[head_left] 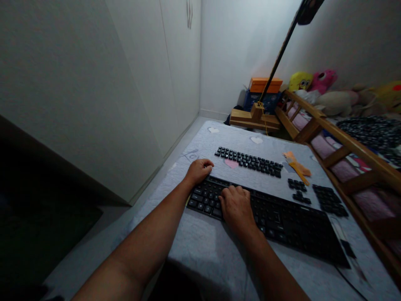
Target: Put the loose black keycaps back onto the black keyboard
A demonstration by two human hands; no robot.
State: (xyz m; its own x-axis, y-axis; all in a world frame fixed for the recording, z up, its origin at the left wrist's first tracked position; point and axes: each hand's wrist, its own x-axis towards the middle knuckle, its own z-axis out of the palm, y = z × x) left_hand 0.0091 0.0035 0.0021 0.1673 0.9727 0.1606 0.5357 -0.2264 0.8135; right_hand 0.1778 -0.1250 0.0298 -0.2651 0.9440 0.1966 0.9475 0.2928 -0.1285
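A black keyboard (269, 219) lies on the cloth-covered table, with keys seated at its left end and keyless areas further right. At its upper left corner is my left hand (199, 170), thumb and fingers curled together in a pinch; what they hold, if anything, cannot be made out. My right hand (238, 207) rests over the keyboard's left-middle part, its bent fingers close together and the fingertips down among the keys, hiding what they grip. Behind the keyboard, loose black keycaps (250, 161) are laid out in rows. More keycaps (328, 200) form a block at the right.
A yellow-handled brush (299, 172) lies on an orange cloth (305, 168). Small keycap groups (297, 185) sit nearby. A slim tool (348, 249) and a cable (349, 282) are right of the keyboard. A wooden bed rail (341, 136) borders the table; a wardrobe (140, 83) stands left.
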